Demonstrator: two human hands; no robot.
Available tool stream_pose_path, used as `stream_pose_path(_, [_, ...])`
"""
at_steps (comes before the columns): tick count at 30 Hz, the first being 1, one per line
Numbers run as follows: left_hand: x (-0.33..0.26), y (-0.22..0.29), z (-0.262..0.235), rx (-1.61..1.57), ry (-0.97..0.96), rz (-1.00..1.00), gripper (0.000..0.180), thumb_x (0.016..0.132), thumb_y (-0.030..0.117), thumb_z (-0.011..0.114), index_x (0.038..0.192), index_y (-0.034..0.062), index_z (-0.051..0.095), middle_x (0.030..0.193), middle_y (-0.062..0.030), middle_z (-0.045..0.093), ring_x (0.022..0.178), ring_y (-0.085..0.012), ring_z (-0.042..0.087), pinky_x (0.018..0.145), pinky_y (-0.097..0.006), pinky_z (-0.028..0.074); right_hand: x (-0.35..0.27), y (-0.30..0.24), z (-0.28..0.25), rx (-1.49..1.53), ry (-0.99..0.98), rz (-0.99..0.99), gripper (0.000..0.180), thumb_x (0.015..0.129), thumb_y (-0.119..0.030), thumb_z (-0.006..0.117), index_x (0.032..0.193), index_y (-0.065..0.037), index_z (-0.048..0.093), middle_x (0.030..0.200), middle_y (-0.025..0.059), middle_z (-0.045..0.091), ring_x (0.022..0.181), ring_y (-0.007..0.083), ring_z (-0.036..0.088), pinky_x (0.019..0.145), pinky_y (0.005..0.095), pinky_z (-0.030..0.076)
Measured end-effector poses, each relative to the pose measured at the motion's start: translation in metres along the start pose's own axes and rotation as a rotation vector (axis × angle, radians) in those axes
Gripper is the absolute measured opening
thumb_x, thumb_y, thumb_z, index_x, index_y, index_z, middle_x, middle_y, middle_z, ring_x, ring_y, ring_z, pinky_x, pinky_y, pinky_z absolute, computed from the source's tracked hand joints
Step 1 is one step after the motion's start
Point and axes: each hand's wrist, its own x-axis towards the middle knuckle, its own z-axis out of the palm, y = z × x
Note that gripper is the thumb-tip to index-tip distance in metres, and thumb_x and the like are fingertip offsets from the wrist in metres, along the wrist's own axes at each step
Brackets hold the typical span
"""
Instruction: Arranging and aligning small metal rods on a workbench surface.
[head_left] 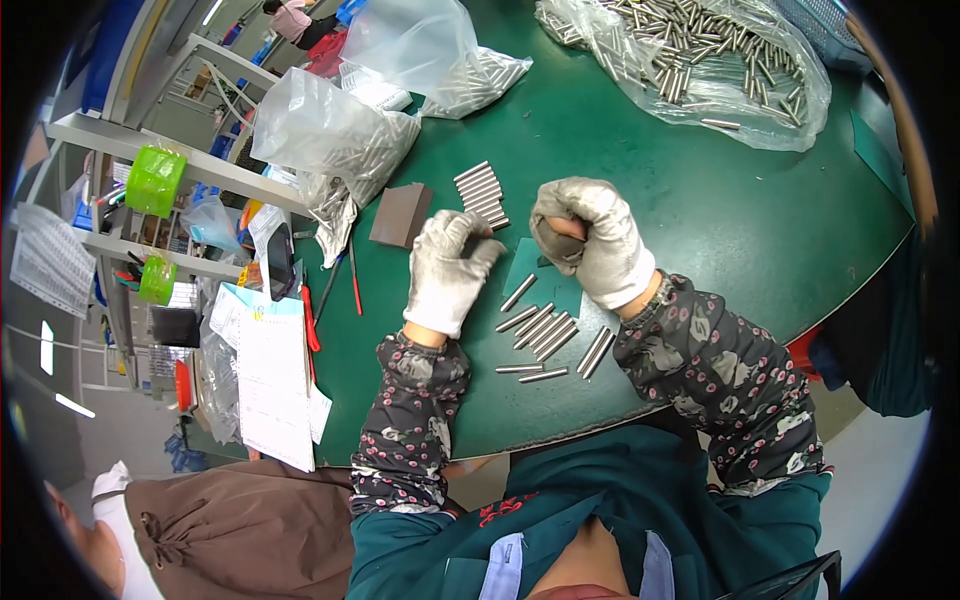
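Observation:
My left hand (pixel 452 270), in a whitish work glove with bare or dark fingertips, is curled with thumb and fingers drawn together. Its grip is hidden. Opposite it, my right hand (pixel 600 245), gloved the same way with a bare thumb showing, is closed too, and I cannot make out what is in it. Below and between the hands, several loose metal pins (pixel 545 332) lie partly on a small green sheet (pixel 518 272). Just beyond my left hand is a neat row of metal pins (pixel 481 195). A brown block (pixel 401 215) stands beside that row.
A large open plastic bag of pins (pixel 715 75) lies at the far right by a blue basket (pixel 825 35). Clear bags (pixel 335 130) stand at the far left. Papers (pixel 272 385) and a red-handled tool (pixel 310 320) lie left. Another person (pixel 240 520) is at my left.

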Motion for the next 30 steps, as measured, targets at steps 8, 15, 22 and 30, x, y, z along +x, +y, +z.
stream_pose_path(8, [0.0,-0.002,0.001,0.204,-0.066,0.02,0.018,0.066,0.0,0.068,0.08,0.0044,0.057,0.077,-0.0082,0.056,0.072,-0.0253,0.055,0.064,-0.035,0.045,0.001,-0.001,-0.002,0.009,-0.008,-0.014,0.043,0.085,-0.038,0.041,0.053,-0.011,0.034,0.047,-0.0003,0.031,0.041,0.0093,0.028,0.038,0.0237,0.022])
stream_pose_path(15, [-0.01,0.009,-0.002,-0.011,-0.194,0.029,0.02,0.064,0.004,0.068,0.082,0.0075,0.06,0.077,-0.0052,0.058,0.075,-0.0261,0.055,0.068,-0.036,0.044,0.002,0.001,-0.004,0.017,-0.049,-0.023,0.042,0.085,-0.038,0.041,0.054,-0.011,0.034,0.047,-0.0004,0.03,0.041,0.0096,0.028,0.038,0.0238,0.021])
stream_pose_path(22, [-0.01,0.008,-0.002,-0.01,-0.204,0.015,0.019,0.064,0.003,0.068,0.081,0.0072,0.06,0.077,-0.0054,0.058,0.075,-0.0257,0.055,0.068,-0.035,0.044,0.0,0.004,-0.002,0.063,-0.083,-0.043,0.041,0.084,-0.037,0.042,0.054,-0.011,0.032,0.047,-0.0009,0.029,0.042,0.0096,0.027,0.039,0.0243,0.021])
stream_pose_path(30, [-0.009,0.007,-0.001,-0.03,-0.208,0.005,0.018,0.065,0.003,0.068,0.081,0.0068,0.06,0.076,-0.0059,0.058,0.074,-0.0259,0.055,0.068,-0.035,0.044,0.001,0.008,-0.002,0.017,-0.074,-0.103,0.042,0.084,-0.039,0.042,0.053,-0.011,0.032,0.047,-0.0007,0.029,0.042,0.0096,0.027,0.039,0.0243,0.021])
